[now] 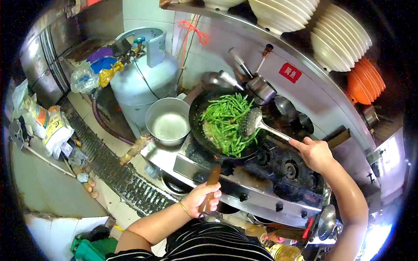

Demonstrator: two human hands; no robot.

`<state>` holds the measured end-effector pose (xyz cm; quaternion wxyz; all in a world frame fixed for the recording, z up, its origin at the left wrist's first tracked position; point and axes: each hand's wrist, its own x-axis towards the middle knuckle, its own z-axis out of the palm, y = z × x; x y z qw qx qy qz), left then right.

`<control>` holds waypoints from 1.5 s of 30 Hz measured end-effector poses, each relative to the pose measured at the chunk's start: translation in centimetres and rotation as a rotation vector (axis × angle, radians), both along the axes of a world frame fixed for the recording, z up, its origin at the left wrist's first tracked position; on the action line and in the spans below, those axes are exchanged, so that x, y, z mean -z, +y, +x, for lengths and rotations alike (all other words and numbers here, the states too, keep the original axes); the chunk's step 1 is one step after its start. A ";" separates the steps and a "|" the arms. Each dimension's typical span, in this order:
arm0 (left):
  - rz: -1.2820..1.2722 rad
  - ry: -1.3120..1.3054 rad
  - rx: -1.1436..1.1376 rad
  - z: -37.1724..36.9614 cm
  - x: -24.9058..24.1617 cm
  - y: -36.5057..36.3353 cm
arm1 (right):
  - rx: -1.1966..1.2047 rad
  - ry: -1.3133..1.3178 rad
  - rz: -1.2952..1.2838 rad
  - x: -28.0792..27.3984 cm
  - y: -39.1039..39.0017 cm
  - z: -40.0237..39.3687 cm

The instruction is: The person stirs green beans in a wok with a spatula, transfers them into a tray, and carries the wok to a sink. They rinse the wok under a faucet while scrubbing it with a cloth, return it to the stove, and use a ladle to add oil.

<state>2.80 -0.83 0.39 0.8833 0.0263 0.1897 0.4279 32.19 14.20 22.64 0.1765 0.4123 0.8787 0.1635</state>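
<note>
Evidently, the wok (197,118) of green beans (228,117) was held over the stove (261,202) by its wooden handle (213,175), around which the left hand (201,201) was curled; the skimmer (251,123) was gripped at its handle's end by the closed right hand (317,154). Heaviness was suggested (the oily beans were probably slippery), with wood the safest hold.

Open room is lying above the right burner (291,170), between the wok (197,115) and the right hand (316,155), with a skimmer handle (278,133) crossing beyond it. A pot (152,120) is crowding the wok's left side, a gas cylinder (146,82) beyond; a saucepan (262,90) is blocking the back.
</note>
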 end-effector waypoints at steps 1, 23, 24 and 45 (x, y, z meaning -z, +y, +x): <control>-0.016 0.002 0.009 -0.1 -0.2 0.0 | -0.023 0.062 0.003 -0.2 -0.3 0.4; 0.002 -0.055 0.060 0.2 0.0 0.3 | 0.565 1.106 -0.636 5.0 -0.1 -0.9; 0.004 -0.053 0.058 0.3 0.1 0.2 | 0.716 1.191 -0.693 5.4 -0.3 -2.8; -0.023 0.044 0.020 0.7 -1.2 0.1 | -0.085 0.366 -0.096 6.0 1.1 -4.7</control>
